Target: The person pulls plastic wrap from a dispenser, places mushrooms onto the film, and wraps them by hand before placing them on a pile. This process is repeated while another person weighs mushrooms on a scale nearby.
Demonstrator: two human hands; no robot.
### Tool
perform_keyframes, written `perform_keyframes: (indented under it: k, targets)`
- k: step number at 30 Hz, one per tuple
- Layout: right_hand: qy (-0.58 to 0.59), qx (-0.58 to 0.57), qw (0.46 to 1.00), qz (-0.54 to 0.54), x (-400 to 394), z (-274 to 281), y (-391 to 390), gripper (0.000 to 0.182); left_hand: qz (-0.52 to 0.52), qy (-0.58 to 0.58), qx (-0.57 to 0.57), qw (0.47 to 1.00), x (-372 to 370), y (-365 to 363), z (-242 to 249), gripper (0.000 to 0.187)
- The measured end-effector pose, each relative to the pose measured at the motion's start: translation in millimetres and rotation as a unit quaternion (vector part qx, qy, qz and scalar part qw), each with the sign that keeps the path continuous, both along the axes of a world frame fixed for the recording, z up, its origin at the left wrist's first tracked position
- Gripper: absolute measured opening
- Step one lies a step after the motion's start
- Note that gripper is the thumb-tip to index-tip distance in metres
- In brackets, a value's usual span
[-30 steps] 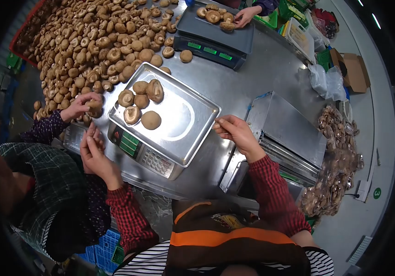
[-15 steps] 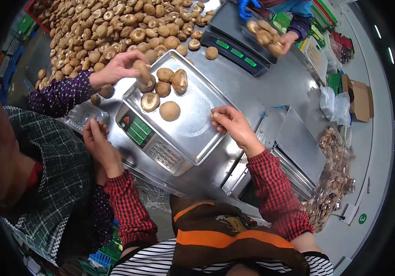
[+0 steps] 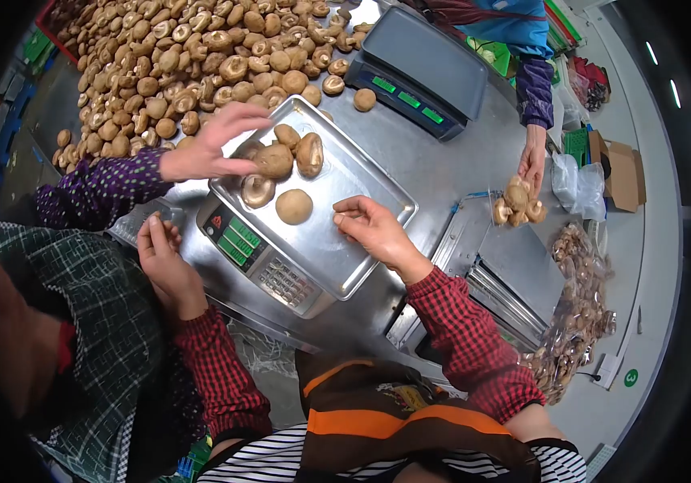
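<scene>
Several brown mushrooms (image 3: 294, 207) lie on the metal tray (image 3: 345, 286) of a scale with green displays (image 3: 240, 241). Over the tray's right part is my right hand (image 3: 371, 230), its fingers curled with the tips together; whatever they hold, if anything, is too small to name. My left hand (image 3: 167, 262) is left of the scale, thumb and fingers pressed together beside a clear plastic container (image 3: 130, 225). What is between those fingers cannot be made out. A co-worker's hand (image 3: 215, 146) with spread fingers is over the tray's left end, close to the mushrooms.
A large mushroom pile (image 3: 192, 56) covers the back left. Behind the tray stands a second scale (image 3: 422, 72). Another co-worker's hand (image 3: 533, 157) holds bagged mushrooms (image 3: 518, 203) above a metal machine (image 3: 515, 266). Packed mushrooms (image 3: 575, 314) lie at the right, near a cardboard box (image 3: 623, 173).
The co-worker's hand at the left has let go of a mushroom onto the tray and opened. The other co-worker's mushrooms moved from the second scale to the machine. My right hand shifted slightly left.
</scene>
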State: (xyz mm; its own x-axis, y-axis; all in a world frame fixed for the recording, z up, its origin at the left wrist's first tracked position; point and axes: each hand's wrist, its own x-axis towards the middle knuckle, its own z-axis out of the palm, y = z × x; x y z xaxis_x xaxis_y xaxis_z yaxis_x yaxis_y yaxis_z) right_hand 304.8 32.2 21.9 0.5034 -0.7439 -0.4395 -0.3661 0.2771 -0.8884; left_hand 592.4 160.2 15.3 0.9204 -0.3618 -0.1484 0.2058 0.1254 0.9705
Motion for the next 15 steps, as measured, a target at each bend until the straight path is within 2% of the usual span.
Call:
perform_keyframes:
  k: [2,4,5,6,8,12,15]
  targets:
    - [0.004,0.007,1.0,-0.006,4.7,-1.2,2.4,0.035,0.005,0.002,0.014,1.0,-3.9,-4.3,-4.2,0.019]
    - [0.111,-0.242,0.963,0.038,18.9,5.6,13.0,0.043,-0.027,0.009,0.016,0.999,-10.4,-6.0,-15.8,0.018]
    - [0.103,-0.248,0.962,0.044,28.0,4.4,17.6,0.054,-0.032,0.012,0.023,0.999,-15.3,-8.9,-23.5,0.017]
    - [0.104,-0.25,0.962,0.04,36.9,1.9,20.7,0.054,-0.049,0.009,0.019,0.999,-23.2,-13.5,-27.4,0.017]
    - [0.139,-0.42,0.895,0.056,55.1,-2.6,25.6,0.057,-0.087,0.027,0.018,0.996,-37.2,-23.5,-32.6,0.017]
    - [0.127,-0.435,0.89,0.041,61.8,-25.2,20.9,0.063,-0.129,0.008,0.043,0.991,-51.3,-43.4,-35.1,0.019]
    - [0.062,-0.373,0.926,0.018,53.8,-6.1,26.0,0.061,-0.142,0.001,0.044,0.989,-48.4,-46.3,-32.9,0.022]
